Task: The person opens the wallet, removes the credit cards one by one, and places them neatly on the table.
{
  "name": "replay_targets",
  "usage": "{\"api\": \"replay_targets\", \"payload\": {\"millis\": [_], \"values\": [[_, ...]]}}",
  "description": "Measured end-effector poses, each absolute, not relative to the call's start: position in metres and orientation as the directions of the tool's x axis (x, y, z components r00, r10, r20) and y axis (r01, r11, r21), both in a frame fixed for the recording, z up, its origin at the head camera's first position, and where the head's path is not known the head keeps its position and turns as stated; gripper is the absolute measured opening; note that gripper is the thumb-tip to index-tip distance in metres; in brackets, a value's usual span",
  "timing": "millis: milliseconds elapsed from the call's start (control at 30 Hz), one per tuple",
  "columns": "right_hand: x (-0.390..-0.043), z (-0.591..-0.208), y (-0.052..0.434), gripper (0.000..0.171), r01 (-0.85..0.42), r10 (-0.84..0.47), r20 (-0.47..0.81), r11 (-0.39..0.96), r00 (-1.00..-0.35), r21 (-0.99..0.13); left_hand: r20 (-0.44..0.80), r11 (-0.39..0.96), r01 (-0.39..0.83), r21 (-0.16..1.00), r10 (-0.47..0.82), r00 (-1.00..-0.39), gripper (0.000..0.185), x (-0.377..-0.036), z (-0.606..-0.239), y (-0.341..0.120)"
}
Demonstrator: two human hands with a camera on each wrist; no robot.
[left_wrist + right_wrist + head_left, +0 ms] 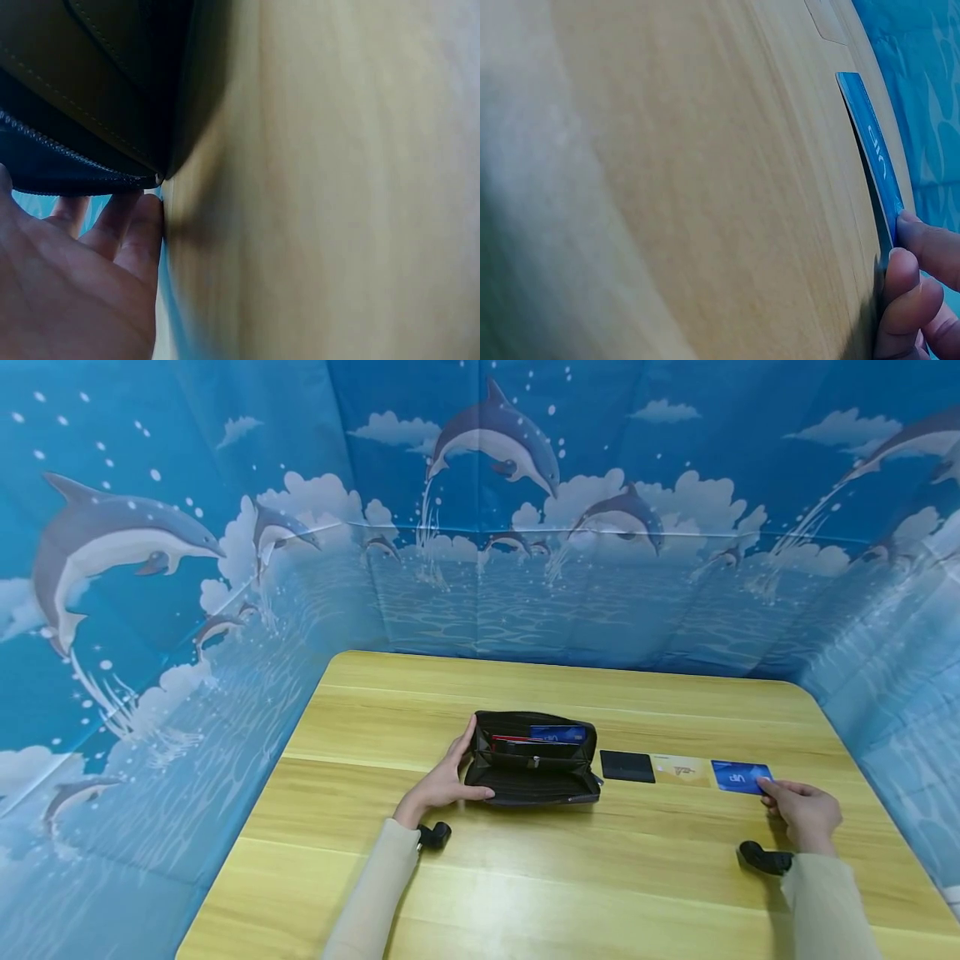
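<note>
A black zip-around wallet [528,777] lies spread open at the middle of the table. My left hand [444,781] grips its left end, thumb at the near edge and fingers behind. In the left wrist view the fingers reach behind the zipped edge of the wallet [82,112]. A blue card [558,732] and a red-edged card [504,740] stick up from its slots. At the right, my right hand [808,812] pinches a blue VIP card [738,776] by its right end. The right wrist view shows this VIP card [870,139] tilted, its pinched end raised off the wood.
Between the wallet and the VIP card, a black card [627,767] and a cream-coloured card [681,770] lie flat in a row. The wooden table [525,885] has rounded far corners. A blue dolphin-print curtain [465,602] hangs around its far and side edges.
</note>
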State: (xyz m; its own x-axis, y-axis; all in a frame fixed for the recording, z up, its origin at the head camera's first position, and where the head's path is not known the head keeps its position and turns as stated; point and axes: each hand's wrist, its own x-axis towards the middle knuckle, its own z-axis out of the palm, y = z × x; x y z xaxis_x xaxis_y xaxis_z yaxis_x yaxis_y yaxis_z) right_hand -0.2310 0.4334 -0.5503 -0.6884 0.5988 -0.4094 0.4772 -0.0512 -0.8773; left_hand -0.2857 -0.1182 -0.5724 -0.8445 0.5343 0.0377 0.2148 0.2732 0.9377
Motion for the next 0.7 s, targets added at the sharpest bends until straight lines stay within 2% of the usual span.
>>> {"api": "replay_targets", "payload": {"millis": [467,700], "values": [[-0.2303,-0.5498,0.4328,0.023,0.427,0.592,-0.401,-0.103,-0.7,-0.898,0.044,0.285,0.227,0.931,0.531,-0.847,0.116,-0.2841,-0.57,-0.1182],[-0.2315,-0.5469,0.4317,0.021,0.444,0.598,-0.408,-0.096,-0.69,-0.891,0.042,0.282,0.222,0.933,0.528,-0.848,0.115,-0.2843,-0.5698,-0.118]]}}
